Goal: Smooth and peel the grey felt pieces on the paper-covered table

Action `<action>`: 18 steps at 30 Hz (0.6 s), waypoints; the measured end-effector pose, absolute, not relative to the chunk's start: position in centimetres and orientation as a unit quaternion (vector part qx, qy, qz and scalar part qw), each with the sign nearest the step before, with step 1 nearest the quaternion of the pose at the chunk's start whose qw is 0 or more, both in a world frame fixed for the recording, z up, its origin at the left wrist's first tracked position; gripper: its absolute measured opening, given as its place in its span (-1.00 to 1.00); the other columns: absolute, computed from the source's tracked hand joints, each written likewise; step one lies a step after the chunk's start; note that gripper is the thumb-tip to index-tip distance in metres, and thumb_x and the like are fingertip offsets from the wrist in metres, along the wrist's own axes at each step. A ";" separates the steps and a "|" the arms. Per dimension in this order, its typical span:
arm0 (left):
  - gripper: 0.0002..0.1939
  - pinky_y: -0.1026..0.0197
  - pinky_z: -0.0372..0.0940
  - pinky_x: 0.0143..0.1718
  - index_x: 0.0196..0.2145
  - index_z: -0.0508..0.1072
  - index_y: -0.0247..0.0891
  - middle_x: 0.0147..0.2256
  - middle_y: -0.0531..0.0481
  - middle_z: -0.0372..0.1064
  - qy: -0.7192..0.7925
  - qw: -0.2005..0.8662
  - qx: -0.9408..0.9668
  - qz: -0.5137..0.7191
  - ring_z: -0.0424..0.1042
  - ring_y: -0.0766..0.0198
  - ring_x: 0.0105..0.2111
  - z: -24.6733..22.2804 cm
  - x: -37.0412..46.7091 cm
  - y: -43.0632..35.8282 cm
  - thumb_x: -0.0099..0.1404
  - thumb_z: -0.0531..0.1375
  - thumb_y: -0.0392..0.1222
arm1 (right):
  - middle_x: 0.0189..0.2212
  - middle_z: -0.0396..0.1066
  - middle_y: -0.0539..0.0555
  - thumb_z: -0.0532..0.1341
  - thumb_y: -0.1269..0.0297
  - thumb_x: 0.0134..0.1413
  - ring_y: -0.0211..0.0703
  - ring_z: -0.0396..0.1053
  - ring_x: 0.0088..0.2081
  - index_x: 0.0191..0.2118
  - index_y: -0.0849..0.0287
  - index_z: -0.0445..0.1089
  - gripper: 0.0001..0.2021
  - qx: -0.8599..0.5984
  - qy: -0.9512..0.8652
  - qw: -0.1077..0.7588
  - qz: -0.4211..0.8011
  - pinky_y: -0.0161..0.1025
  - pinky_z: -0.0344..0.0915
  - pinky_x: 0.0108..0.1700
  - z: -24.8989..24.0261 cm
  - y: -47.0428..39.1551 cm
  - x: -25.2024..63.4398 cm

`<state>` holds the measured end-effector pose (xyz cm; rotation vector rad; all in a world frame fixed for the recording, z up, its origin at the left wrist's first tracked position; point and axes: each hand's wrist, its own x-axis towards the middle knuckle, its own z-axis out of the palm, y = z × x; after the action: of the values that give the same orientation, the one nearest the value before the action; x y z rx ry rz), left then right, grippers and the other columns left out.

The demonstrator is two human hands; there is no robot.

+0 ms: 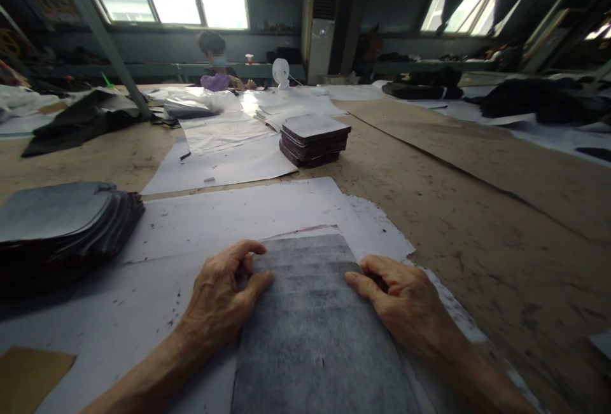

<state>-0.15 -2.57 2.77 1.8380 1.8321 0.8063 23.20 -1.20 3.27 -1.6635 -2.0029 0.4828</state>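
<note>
A grey fabric panel [317, 325] with a fuzzy surface lies on white paper right in front of me. Several cross bands near its far end look like layered edges or creases; I cannot tell which. My left hand [229, 290] is at the panel's left edge, its thumb on top and its index finger curled near the far corner. On the opposite edge, my right hand [401, 296] is closed, with the thumb over the border and the other fingers bent beside it. The undersides of both grips are hidden.
A tall stack of grey-topped, dark-edged pieces [57, 210] stands at left. Farther off is a smaller stack [315, 137]. Brown card [33, 379] lies near left. A person [217, 64] sits across the table beside a white fan [281, 73]. Dark cloth [539, 99] is heaped at right.
</note>
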 end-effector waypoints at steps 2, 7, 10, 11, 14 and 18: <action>-0.78 0.18 0.16 -0.30 -0.32 0.36 -0.16 -0.43 0.07 0.22 0.652 0.197 0.675 0.284 0.24 0.27 -0.41 2.8 -0.1 -2.5 0.05 0.13 -0.07 | -0.64 0.21 -0.05 0.05 0.15 -0.03 -0.27 0.16 -0.56 -0.64 0.13 0.08 -0.72 -0.611 -0.726 0.249 0.194 -0.34 0.03 -0.52 3.1 -1.2 23.2; -0.84 0.11 0.13 -0.21 -0.45 0.32 -0.21 -0.37 0.02 0.22 0.670 0.196 0.675 0.240 0.23 0.19 -0.32 3.2 0.1 -2.5 0.05 0.12 -0.07 | -0.65 0.19 -0.05 0.07 0.14 -0.06 -0.27 0.16 -0.56 -0.65 0.13 0.08 -0.73 -0.626 -0.711 0.244 0.208 -0.34 0.03 -0.52 3.1 -1.3 23.2; -0.81 0.10 0.11 -0.21 -0.49 0.28 -0.22 -0.39 0.02 0.21 0.682 0.182 0.673 0.222 0.22 0.18 -0.32 3.4 0.3 -2.4 0.06 0.11 -0.04 | -0.65 0.19 -0.06 0.08 0.14 -0.08 -0.27 0.15 -0.56 -0.64 0.13 0.09 -0.74 -0.631 -0.710 0.240 0.201 -0.34 0.03 -0.51 3.3 -1.3 23.1; -0.80 0.10 0.11 -0.21 -0.51 0.27 -0.22 -0.40 0.02 0.20 0.682 0.179 0.674 0.218 0.21 0.18 -0.32 3.4 0.3 -2.4 0.05 0.12 -0.04 | -0.65 0.19 -0.06 0.08 0.15 -0.08 -0.27 0.15 -0.56 -0.64 0.13 0.10 -0.74 -0.633 -0.710 0.238 0.196 -0.34 0.03 -0.51 3.3 -1.3 23.0; -0.76 0.11 0.11 -0.23 -0.59 0.23 -0.23 -0.43 0.03 0.20 0.669 0.187 0.685 0.218 0.21 0.19 -0.34 3.4 0.2 -2.3 0.04 0.12 -0.02 | -0.66 0.20 -0.07 0.10 0.17 -0.10 -0.28 0.16 -0.56 -0.64 0.13 0.10 -0.75 -0.635 -0.713 0.236 0.180 -0.34 0.03 -0.50 3.3 -1.3 22.9; -0.71 0.15 0.10 -0.28 -0.66 0.23 -0.23 -0.46 0.03 0.20 0.641 0.224 0.692 0.245 0.21 0.22 -0.37 3.3 -0.2 -2.3 0.07 0.08 0.00 | -0.66 0.22 -0.07 0.09 0.18 -0.10 -0.29 0.17 -0.56 -0.65 0.13 0.10 -0.75 -0.634 -0.716 0.243 0.162 -0.34 0.03 -0.51 3.2 -1.3 22.9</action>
<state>-0.21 -2.28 3.31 1.9089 1.7698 0.6747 22.92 -1.26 3.17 -1.7325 -1.9580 0.4421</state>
